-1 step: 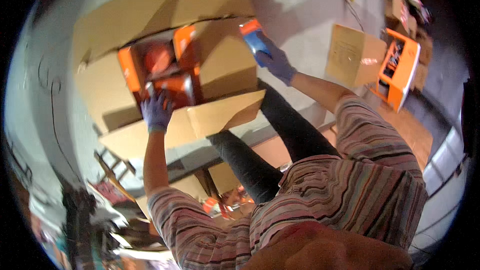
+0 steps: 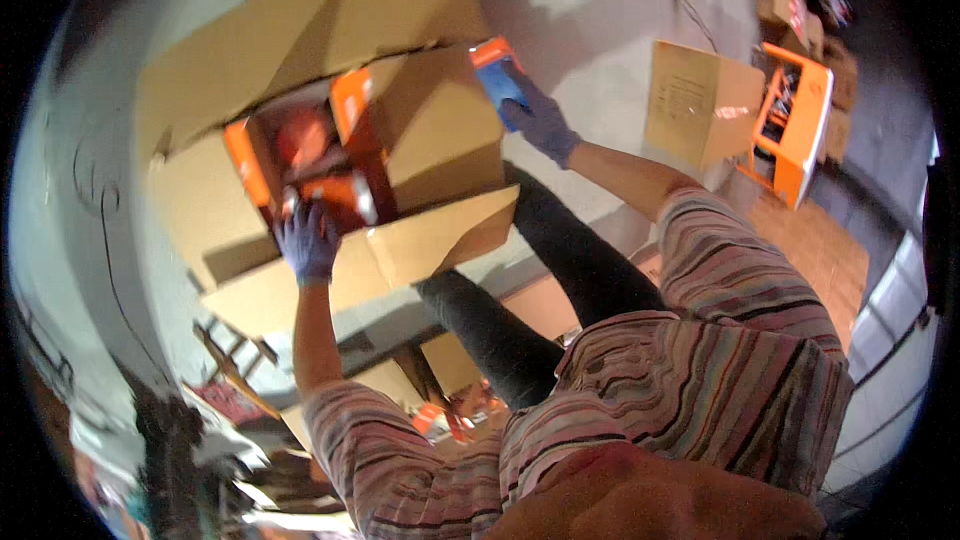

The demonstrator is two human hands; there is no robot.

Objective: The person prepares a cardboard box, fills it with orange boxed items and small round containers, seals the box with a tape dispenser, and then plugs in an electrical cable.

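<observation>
A large open cardboard box [image 2: 440, 145] lies before me with its flaps spread out. My left hand [image 2: 308, 243], in a purple-grey glove, reaches over its near flap. Its fingers are stretched apart, the tips touching or just above an orange carton [image 2: 340, 198] inside; blur hides the exact contact. Beyond it in the box sit a round red-orange item [image 2: 303, 135] and two upright orange cartons, one at the left [image 2: 245, 155] and one at the right [image 2: 352, 105]. To the right of the box, my gloved right hand [image 2: 545, 122] grips a small blue carton with an orange end [image 2: 495, 80].
To the right stand an orange-and-white case [image 2: 808, 125] with dark contents and a smaller open cardboard box [image 2: 690, 100]. A cable [image 2: 700, 20] runs along the grey floor at the back. My dark-trousered legs [image 2: 495, 335] stand close to the box's near side. A small wooden frame [image 2: 235, 355] lies at lower left.
The view has shifted slightly, moving the box a little down and left in the picture. Both hands keep nearly the same places relative to the box; the right still holds the blue carton.
</observation>
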